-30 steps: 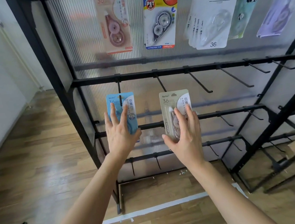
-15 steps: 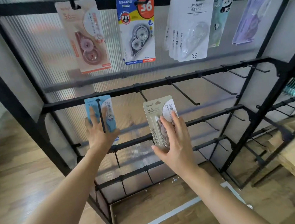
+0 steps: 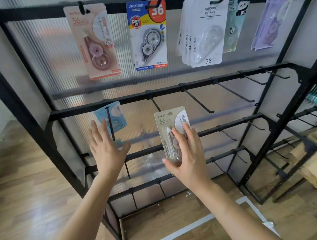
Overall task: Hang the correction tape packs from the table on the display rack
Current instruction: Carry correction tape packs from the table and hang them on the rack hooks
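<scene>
From my end: left hand [image 3: 106, 153] is spread flat with nothing in it, just under the blue pack [image 3: 115, 118] on its hook [image 3: 110, 125], left of centre. Right hand [image 3: 187, 156] grips the beige pack [image 3: 170, 122] mid-frame, in front of the display rack [image 3: 189, 85].

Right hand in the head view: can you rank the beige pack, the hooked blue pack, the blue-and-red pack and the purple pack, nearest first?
1. beige pack: held in the right hand itself.
2. blue pack: on a middle-row hook, to the hand's left.
3. blue-and-red pack: top row, above the hand.
4. purple pack: top row, far right.
</scene>
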Demonstrator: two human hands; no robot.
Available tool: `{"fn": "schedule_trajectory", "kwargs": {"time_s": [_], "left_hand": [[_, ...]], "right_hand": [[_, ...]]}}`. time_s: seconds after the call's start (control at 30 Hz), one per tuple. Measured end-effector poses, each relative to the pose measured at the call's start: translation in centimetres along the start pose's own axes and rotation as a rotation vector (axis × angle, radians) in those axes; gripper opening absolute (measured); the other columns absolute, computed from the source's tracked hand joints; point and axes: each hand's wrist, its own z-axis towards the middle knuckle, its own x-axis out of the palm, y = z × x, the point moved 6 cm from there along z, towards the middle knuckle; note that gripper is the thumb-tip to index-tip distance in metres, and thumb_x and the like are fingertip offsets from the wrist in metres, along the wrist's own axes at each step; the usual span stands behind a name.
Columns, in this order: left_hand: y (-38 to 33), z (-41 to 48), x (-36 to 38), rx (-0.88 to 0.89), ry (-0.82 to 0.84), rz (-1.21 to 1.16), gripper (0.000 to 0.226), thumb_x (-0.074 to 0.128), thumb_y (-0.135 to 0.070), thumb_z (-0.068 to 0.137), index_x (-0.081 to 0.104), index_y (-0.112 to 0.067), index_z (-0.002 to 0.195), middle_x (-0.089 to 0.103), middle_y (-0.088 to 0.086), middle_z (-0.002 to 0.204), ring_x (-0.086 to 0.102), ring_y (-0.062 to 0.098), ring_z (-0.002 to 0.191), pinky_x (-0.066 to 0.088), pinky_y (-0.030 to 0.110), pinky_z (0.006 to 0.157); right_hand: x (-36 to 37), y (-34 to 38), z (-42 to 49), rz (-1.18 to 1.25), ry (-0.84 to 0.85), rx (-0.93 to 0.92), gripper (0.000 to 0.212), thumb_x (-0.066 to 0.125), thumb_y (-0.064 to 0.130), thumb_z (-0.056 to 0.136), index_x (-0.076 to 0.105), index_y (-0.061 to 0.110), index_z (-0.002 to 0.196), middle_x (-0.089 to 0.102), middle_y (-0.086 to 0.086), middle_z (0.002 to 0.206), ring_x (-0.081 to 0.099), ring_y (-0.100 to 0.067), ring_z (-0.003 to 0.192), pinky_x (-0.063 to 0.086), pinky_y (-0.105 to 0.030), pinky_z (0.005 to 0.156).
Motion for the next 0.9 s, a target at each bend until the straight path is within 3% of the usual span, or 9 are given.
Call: {"fn": "schedule_trajectory", "kwargs": {"time_s": [0.1,0.3,0.47,0.6,0.73,0.9], "left_hand": [[-1.5,-1.4,-2.2,0.085,-0.098,-0.086,0.096,0.077,-0.024,0.078,0.015,-0.014,0.15,0.01,0.018,0.157,0.008,0.032,0.144,0.012,0.049,0.115],[-6.3,-1.8,-5.2,0.305,-0.13,-0.075,0.075,0.068,-0.02,0.083,0.029,-0.012,0.146,0.018,0.015,0.155,0.015,0.032,0.143,0.014,0.045,0.115],[-7.6,-0.8,-3.5,0.31,0.03,0.14,0.067,0.058,-0.027,0.09,0.026,-0.016,0.148,0.012,0.01,0.158,0.004,0.029,0.146,0.008,0.044,0.118],[-7.1,-0.6,-2.0,0.299,0.084,0.333,0.07,0.053,-0.033,0.093,0.016,-0.018,0.151,0.008,0.009,0.159,0.001,0.027,0.147,-0.001,0.042,0.118],[-7.1,-0.7,-1.6,0.3,0.055,0.322,0.067,0.052,-0.029,0.094,0.017,-0.019,0.151,0.009,0.008,0.16,0.003,0.025,0.147,-0.001,0.039,0.118],[-6.9,-0.8,-1.3,0.305,0.013,0.27,0.067,0.06,-0.02,0.089,0.028,-0.015,0.148,0.019,0.011,0.157,0.012,0.028,0.146,0.003,0.039,0.119]], "right_hand": [[0.1,0.1,-0.9,-0.001,0.017,0.0,0.075,0.054,0.052,0.078,0.031,0.021,0.142,0.028,-0.017,0.151,0.025,-0.036,0.139,0.03,-0.049,0.104],[-0.2,0.5,-2.1,-0.007,0.046,0.001,0.074,0.053,0.053,0.079,0.034,0.018,0.141,0.03,-0.019,0.15,0.028,-0.038,0.137,0.031,-0.049,0.104],[-0.2,0.7,-2.4,-0.048,0.078,-0.01,0.076,0.062,0.047,0.077,0.035,0.017,0.141,0.027,-0.019,0.15,0.028,-0.044,0.136,0.032,-0.053,0.103],[-0.2,0.5,-2.6,-0.061,0.1,0.011,0.075,0.057,0.052,0.078,0.032,0.019,0.141,0.026,-0.019,0.151,0.028,-0.042,0.136,0.034,-0.053,0.102],[0.4,0.0,-2.0,-0.079,0.145,0.02,0.08,0.073,0.039,0.074,0.035,0.017,0.141,0.027,-0.021,0.15,0.03,-0.046,0.135,0.033,-0.055,0.103],[2.5,-1.2,0.0,-0.091,0.222,0.014,0.084,0.077,0.038,0.074,0.029,0.024,0.141,0.026,-0.02,0.152,0.031,-0.043,0.135,0.039,-0.055,0.099]]}}
